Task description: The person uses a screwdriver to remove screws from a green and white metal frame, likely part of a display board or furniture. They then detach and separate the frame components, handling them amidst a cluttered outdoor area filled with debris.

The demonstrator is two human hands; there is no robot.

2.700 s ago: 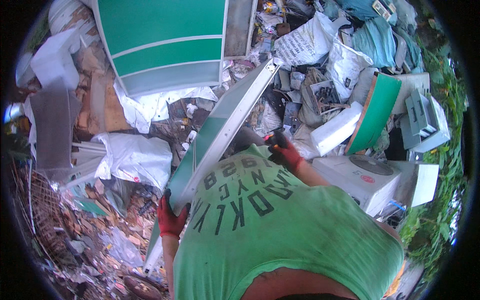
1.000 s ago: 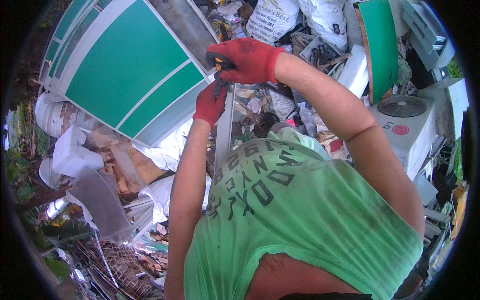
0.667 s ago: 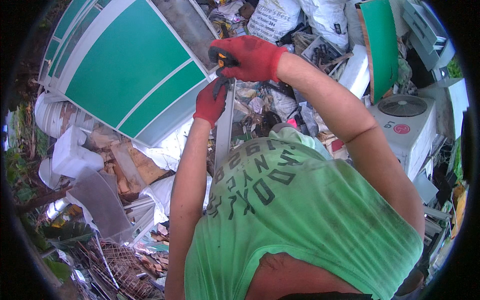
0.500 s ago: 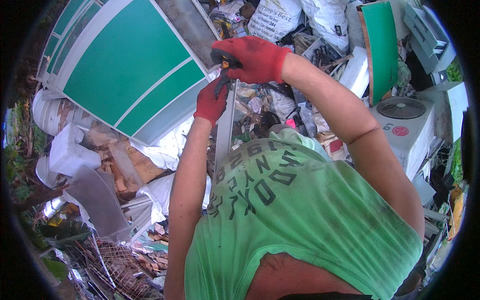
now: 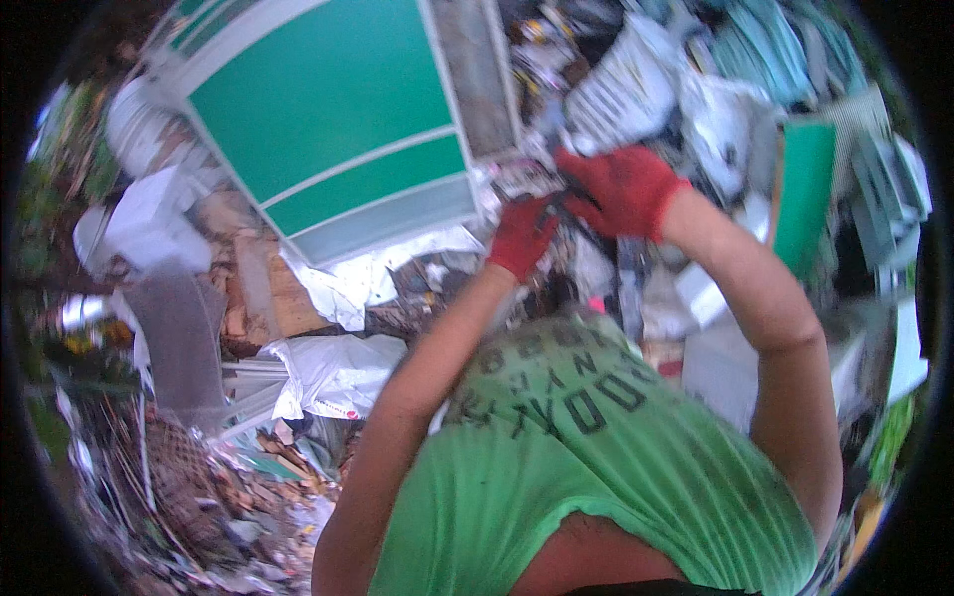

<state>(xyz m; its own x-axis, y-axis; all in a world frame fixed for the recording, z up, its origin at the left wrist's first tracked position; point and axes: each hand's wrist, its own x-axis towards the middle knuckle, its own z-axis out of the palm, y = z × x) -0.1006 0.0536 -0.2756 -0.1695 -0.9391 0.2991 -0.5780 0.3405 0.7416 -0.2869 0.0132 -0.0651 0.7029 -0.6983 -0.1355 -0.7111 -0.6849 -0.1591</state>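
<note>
Both my hands wear red work gloves with dark palms and are raised close together in front of my chest. My left hand (image 5: 525, 238) has its fingers closed around the near end of a small dark piece (image 5: 558, 207). At its other end, my right hand (image 5: 626, 194) is closed too, its fingers curled toward the left hand. Motion blur and the gloves hide what kind of thing it is. Just left of the hands stands a large green-and-white framed panel (image 5: 328, 99), apart from them. Mixed scrap lies below and beyond the gloves.
White sacks (image 5: 621, 84) lie at the far side. A green board (image 5: 803, 194) leans at the right, near grey drawer-like parts (image 5: 889, 199). A white foam block (image 5: 159, 223), a dark mesh sheet (image 5: 177, 343) and a white plastic bag (image 5: 348, 372) lie at left among loose debris.
My hands have shifted right and down in view, still together. The surroundings have swung and blurred with head movement. The white metal strip below my left hand no longer shows.
</note>
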